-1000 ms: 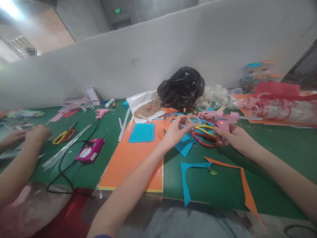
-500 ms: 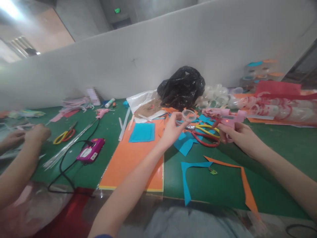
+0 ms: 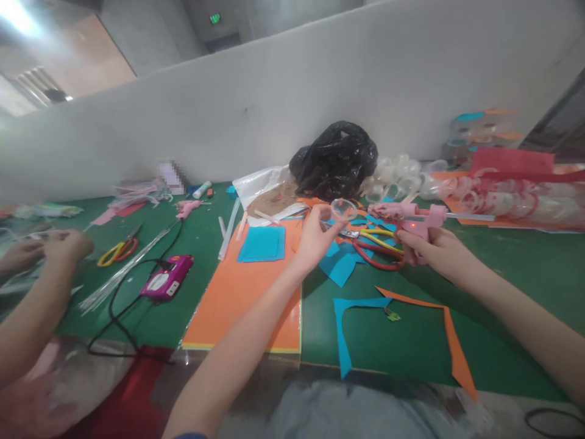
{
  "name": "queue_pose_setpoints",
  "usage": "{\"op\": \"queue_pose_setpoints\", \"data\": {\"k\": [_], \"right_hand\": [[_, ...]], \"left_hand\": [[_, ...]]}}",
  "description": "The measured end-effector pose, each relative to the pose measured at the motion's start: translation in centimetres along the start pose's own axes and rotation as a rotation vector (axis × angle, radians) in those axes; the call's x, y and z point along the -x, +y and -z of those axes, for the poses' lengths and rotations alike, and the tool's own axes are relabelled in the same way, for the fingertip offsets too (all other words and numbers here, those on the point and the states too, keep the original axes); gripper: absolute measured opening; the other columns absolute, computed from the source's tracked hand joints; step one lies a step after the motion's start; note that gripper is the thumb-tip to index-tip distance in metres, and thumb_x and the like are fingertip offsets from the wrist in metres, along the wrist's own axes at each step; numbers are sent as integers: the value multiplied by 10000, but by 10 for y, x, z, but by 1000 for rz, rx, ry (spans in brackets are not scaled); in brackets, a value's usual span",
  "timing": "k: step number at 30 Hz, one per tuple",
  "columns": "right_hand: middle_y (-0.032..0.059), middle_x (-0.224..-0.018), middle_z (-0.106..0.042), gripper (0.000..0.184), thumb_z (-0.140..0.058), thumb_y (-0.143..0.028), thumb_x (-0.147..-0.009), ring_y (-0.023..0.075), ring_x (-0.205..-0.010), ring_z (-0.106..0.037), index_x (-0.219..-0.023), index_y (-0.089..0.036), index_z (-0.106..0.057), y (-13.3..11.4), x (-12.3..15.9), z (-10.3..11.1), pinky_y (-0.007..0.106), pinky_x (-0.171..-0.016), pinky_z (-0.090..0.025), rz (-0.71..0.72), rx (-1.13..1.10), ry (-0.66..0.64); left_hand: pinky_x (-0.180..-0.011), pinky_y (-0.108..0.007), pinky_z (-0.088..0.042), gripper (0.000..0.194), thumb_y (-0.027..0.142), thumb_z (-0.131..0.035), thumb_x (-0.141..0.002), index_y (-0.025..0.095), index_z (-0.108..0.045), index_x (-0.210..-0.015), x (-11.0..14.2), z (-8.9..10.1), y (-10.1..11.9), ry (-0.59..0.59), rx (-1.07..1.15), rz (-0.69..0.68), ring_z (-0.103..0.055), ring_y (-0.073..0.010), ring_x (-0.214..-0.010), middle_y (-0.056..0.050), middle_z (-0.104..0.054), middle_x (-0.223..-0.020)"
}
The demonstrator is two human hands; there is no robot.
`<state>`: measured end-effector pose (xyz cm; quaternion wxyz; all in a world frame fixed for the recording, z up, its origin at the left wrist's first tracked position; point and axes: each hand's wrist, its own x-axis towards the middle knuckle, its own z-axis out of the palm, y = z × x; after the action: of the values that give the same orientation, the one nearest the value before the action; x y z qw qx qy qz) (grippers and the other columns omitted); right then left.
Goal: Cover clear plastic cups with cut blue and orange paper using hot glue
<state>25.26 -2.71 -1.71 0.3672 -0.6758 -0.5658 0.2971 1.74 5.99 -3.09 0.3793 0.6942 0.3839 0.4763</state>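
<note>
A small clear round plastic cup is pinched at its side by the fingers of my left hand. My right hand is wrapped around the handle of a pink hot glue gun with a lit red light and a glue stick poking out of its back. The gun's smeared nozzle points left, close to the cup's rim; whether they touch I cannot tell. Below both hands lie scissors with yellow and red handles, over blue paper scraps.
Orange sheets carry a stack of blue squares. Behind are a black plastic bag and piled clear cups. At left, another person's hands work near a purple power strip and second scissors.
The glue gun has shifted slightly left, nearer the cup. The cup has moved a little left and tilted in my left hand.
</note>
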Motion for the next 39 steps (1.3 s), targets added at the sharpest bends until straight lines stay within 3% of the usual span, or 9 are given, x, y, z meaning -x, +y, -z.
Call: {"op": "queue_pose_setpoints", "data": {"k": [39], "right_hand": [[30,-468,-560,558,-548,-706,-752,160,-500,-502,-448,-240,-519,-2,0,0,315,-580,-422,41,-9,-13]], "left_hand": [[-877,-339,-453,277,326,-717,-903,218,-551,-1097,3,0,7,-19,-19,21,-634,-228,-1153,-90,-692,-1225]]}}
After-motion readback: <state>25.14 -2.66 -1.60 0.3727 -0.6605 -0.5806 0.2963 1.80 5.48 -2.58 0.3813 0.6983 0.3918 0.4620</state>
